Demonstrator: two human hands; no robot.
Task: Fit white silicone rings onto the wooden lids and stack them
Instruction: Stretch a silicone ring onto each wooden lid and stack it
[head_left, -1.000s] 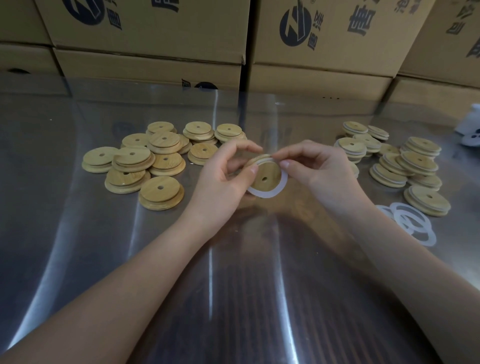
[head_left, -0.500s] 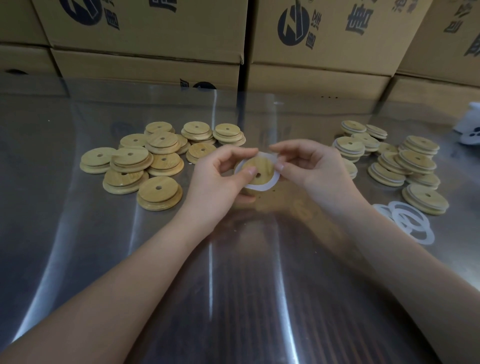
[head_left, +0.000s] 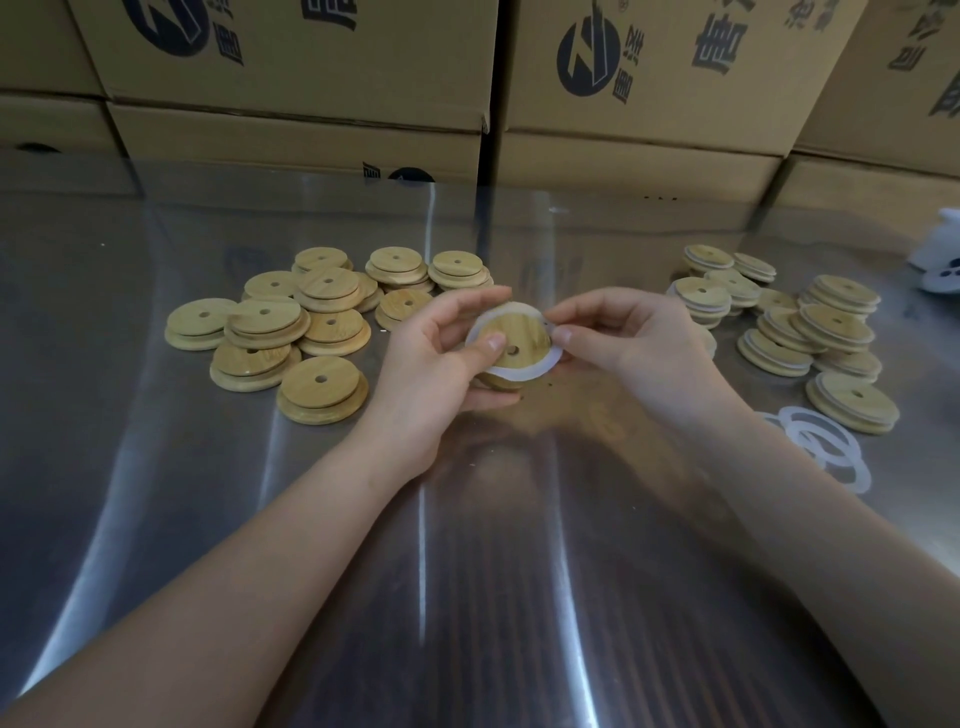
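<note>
White silicone ring (head_left: 522, 372), dangling from the wooden lid (head_left: 519, 332) a second ago, now circles most of it, just right of the bare-lid pile (head_left: 291, 332); the left hand (head_left: 436, 374) keeps its grip on the lid, the right hand (head_left: 634, 343) pinches the ring's loose side, so seating looks nearly done.

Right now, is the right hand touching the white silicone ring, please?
Touching: the head view shows the right hand pinching the edge of the white silicone ring over the wooden lid.
</note>
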